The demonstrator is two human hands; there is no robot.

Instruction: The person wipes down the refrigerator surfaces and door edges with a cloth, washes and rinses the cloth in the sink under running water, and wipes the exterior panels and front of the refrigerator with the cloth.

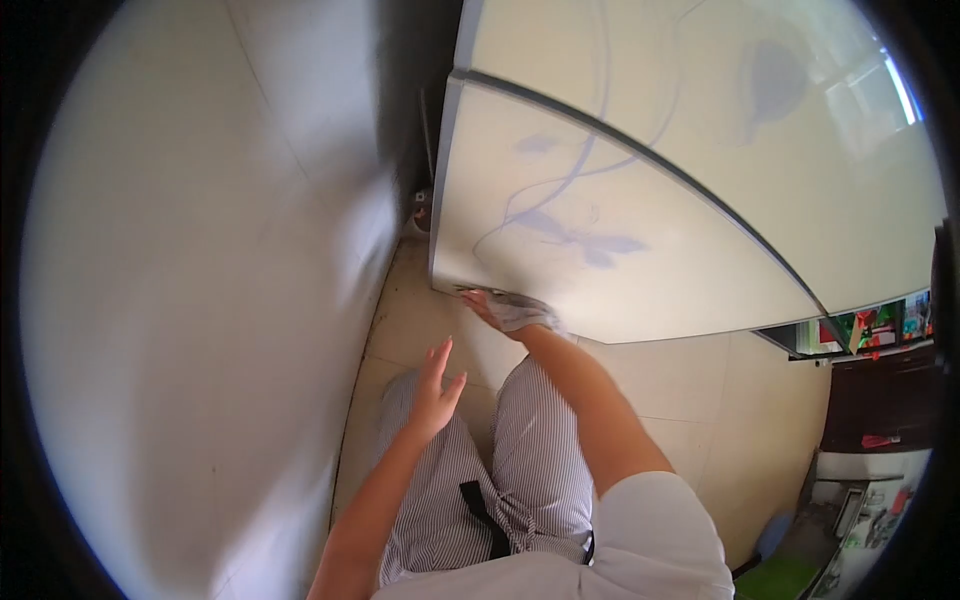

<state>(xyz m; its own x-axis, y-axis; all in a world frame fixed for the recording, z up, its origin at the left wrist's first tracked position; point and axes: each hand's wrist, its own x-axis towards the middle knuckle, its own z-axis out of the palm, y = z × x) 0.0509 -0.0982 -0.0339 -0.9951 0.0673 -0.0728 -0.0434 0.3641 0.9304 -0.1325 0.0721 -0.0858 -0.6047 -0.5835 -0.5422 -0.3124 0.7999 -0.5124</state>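
Note:
My right hand [485,308] reaches forward to the bottom edge of a cream refrigerator door [600,260] with a pale purple flower pattern. A light grey cloth [525,312] is in that hand, pressed at the door's lower edge; part of it is hidden by the hand and wrist. Above my left knee, my left hand [434,398] hangs in the air, fingers stretched and thumb apart, holding nothing. It is nearest to the floor gap between the wall and the door.
A pale wall [200,300] rises close on the left. Tiled floor [680,385] runs under the refrigerator and to the right. Beyond are shelves with colourful items [875,328], a dark cabinet [875,400] and a cluttered counter [870,510].

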